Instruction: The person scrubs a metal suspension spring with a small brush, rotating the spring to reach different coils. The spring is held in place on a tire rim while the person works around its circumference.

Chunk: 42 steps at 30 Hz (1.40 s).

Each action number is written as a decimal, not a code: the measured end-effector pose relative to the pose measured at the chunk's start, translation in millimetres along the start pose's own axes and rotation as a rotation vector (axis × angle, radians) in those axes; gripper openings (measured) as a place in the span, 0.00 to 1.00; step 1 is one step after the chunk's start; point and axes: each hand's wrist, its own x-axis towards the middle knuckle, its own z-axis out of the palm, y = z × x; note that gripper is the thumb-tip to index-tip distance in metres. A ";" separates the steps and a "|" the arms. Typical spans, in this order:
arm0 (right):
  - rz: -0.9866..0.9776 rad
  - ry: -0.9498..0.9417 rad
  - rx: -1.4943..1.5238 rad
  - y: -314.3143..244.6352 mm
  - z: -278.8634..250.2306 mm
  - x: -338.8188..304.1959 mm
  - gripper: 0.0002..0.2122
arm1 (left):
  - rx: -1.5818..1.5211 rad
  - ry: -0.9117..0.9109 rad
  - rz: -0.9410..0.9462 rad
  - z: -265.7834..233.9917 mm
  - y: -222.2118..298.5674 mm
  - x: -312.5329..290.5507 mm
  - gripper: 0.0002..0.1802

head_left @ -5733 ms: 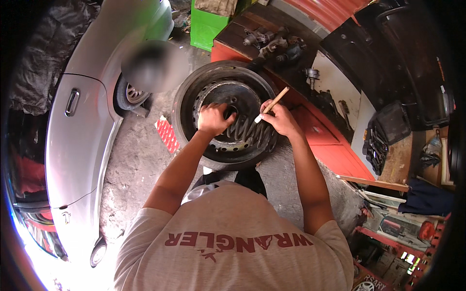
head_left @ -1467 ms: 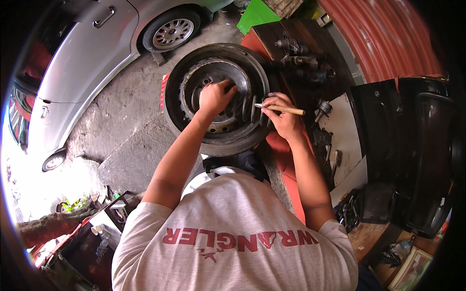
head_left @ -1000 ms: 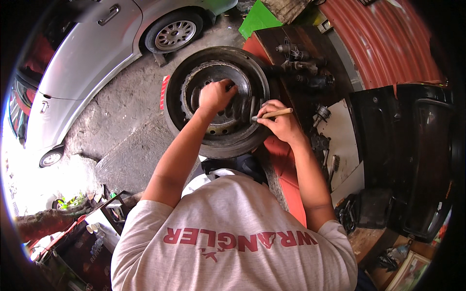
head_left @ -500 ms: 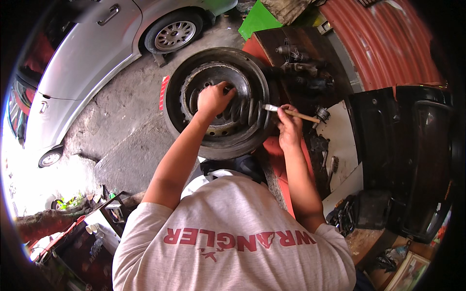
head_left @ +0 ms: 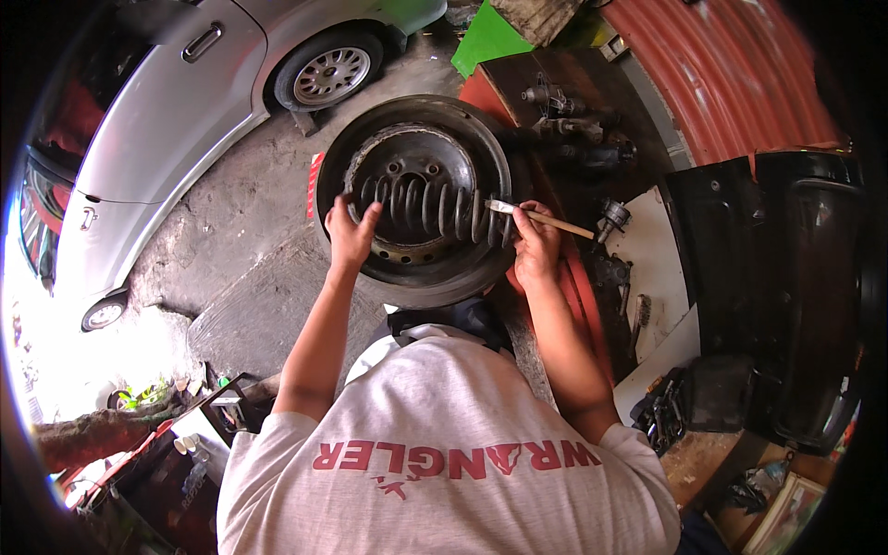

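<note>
Much floor (head_left: pixel 245 236) is bordering the wheel (head_left: pixel 421 108) at left; there the left hand (head_left: pixel 350 238) is holding thumb and fingers apart. A spring (head_left: pixel 444 211) is lying across the middle. Near the right edge, the right hand (head_left: pixel 536 248) is pinching a brush (head_left: pixel 561 224).

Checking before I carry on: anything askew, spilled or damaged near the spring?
Nothing spilled or broken stands out; the wheel under the coil spring only shows a patchy, scuffed ring, which looks like wear.

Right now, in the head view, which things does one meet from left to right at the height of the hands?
Silver car, left hand, coil spring, right hand, cylindrical metal part, black body panel.
</note>
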 end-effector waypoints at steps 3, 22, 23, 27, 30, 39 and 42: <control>0.024 -0.019 0.025 -2.8 1.2 -7.2 0.10 | 0.270 -0.092 0.060 9.2 -27.4 -11.5 0.39; 0.181 -0.042 -0.028 -24.1 9.1 39.2 0.08 | 0.342 -0.137 -0.150 14.7 36.7 37.9 0.39; 0.158 -0.058 -0.064 -21.0 4.6 40.7 0.09 | 0.401 -0.066 -0.022 19.7 38.6 34.0 0.40; -0.096 -0.150 -0.509 -21.3 4.5 32.3 0.08 | 0.463 -0.221 0.330 30.5 65.3 19.4 0.39; -0.279 -0.296 -0.988 -44.3 28.3 12.2 0.06 | 0.528 -0.255 0.317 36.1 65.0 15.7 0.37; -0.607 -0.498 -1.041 -62.6 47.4 23.5 0.05 | 0.529 -0.327 0.271 36.2 65.4 18.5 0.34; -0.351 -0.680 -1.196 -73.3 49.9 42.1 0.06 | 0.493 -0.342 0.266 35.0 64.3 19.5 0.35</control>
